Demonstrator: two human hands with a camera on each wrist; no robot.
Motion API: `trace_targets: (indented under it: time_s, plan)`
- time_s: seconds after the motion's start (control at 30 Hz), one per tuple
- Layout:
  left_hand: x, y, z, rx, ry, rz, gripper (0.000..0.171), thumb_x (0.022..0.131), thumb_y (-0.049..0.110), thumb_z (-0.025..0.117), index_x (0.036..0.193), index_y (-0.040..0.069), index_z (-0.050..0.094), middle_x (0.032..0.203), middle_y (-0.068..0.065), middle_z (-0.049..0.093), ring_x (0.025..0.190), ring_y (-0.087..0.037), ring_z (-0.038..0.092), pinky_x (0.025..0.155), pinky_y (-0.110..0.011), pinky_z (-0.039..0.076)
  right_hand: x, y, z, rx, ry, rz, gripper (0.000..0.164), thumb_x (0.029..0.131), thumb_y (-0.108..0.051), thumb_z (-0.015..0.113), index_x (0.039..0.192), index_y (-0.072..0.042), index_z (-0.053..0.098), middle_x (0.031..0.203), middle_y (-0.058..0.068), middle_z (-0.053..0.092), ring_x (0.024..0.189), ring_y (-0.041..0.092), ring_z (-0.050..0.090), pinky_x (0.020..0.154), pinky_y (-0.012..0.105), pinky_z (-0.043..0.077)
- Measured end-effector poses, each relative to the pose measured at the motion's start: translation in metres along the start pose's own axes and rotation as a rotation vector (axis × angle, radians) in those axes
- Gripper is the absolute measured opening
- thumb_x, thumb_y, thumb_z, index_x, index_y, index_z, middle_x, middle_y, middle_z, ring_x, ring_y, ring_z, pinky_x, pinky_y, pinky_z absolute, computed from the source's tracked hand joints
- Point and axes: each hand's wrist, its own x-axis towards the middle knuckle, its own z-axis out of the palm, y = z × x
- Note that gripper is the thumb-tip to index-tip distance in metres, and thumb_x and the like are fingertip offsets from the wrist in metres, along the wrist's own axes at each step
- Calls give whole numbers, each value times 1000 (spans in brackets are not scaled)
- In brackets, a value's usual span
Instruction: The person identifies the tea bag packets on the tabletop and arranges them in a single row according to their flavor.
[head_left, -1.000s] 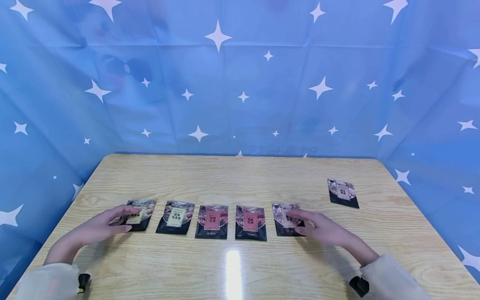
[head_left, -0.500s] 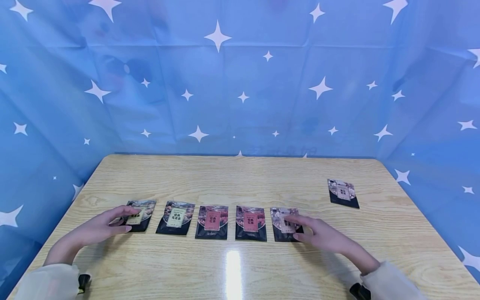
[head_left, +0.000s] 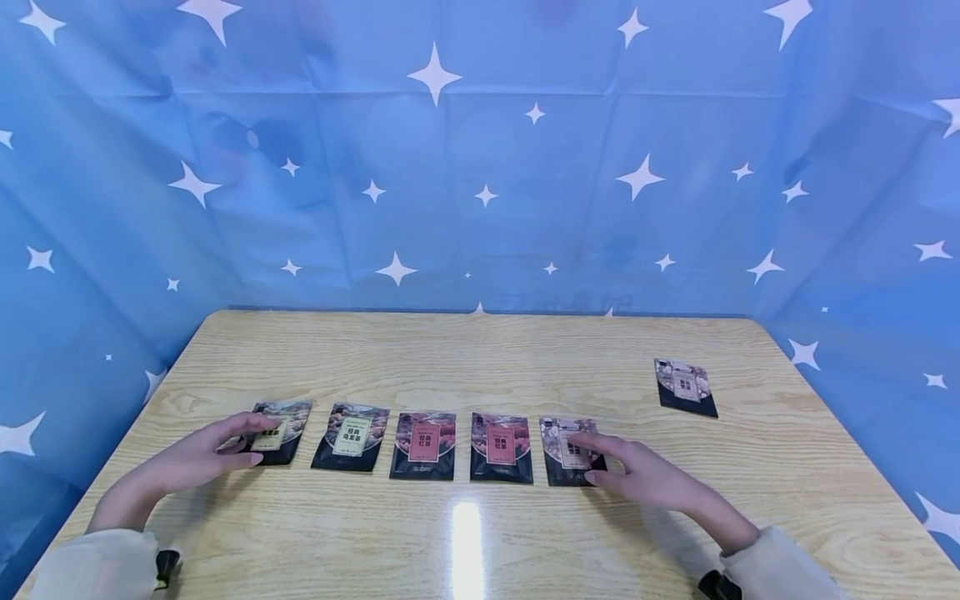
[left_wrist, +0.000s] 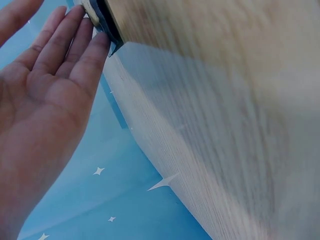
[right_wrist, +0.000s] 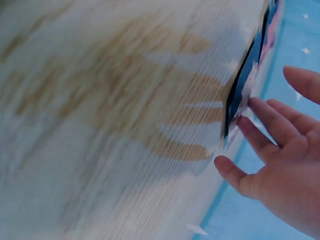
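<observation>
Six packets: five lie in a row along the near part of the wooden table (head_left: 480,358); one lies apart at the far right
Left hand (head_left: 197,454): fingers straight and relaxed, laid flat on the leftmost packet (head_left: 276,430), gripping nothing; in the left wrist view the fingertips (left_wrist: 95,47) touch the packet's dark edge at the table surface
Leftmost packet: dark pouch with a pale green label, flat on the table at the left end of the row; its near left corner is covered by the hand
Right hand (head_left: 637,471): fingers stretched out and slightly spread, resting on the rightmost packet of the row (head_left: 566,450); nothing pinched; the right wrist view shows fingertips (right_wrist: 257,125) against the packet's edge, though that view is blurred
Rightmost packet of the row: dark pouch with a pale pinkish label, flat on the table, just beside the second red packet (head_left: 501,446); its right edge is under the fingers
Between the hands: a green-labelled packet (head_left: 350,436), then a first red packet (head_left: 423,444), then the second red one; all flat, close together, not overlapping
Lone packet (head_left: 685,387): pale label, well apart from the row, toward the far right corner
Backdrop: blue cloth with white stars (head_left: 480,167) behind and at both sides of the table
Sleeves: pale cuffs at both wrists; a dark strap shows at each
</observation>
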Motion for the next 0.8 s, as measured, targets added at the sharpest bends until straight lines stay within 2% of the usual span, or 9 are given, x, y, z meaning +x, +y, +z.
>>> trace_targets:
  time_s: [0.17,0.43,0.57,0.8]
  plan:
    - [0,1,0,5,3,6,45,91,12,57,129,-5,41,132,-32,35,120,-52,28,88,-62,34,0,0,-1,-1,-7,-5,50,94,-22,53,138,-2,38,139,24,35,126,43,30,89,55,38]
    - [0,2,0,-7,-10,-14,46,91,13,56,130,-5,40,132,-33,34,119,-53,29,85,-63,36,3,0,-2,-20,20,6,46,95,-17,51,137,-3,40,138,22,37,126,40,34,93,55,36]
    - [0,1,0,-5,-12,-11,46,91,13,56,130,-6,40,132,-33,34,119,-53,29,85,-63,36,1,-3,-10,-14,37,-16,44,95,-12,49,136,-1,40,137,21,39,124,40,37,92,56,37]
    - [0,0,0,-3,-12,-4,46,91,13,56,130,-6,40,132,-33,35,119,-53,29,85,-62,36,-5,-2,-32,-45,112,-31,43,94,-14,51,134,1,41,131,22,45,118,42,42,89,62,35]
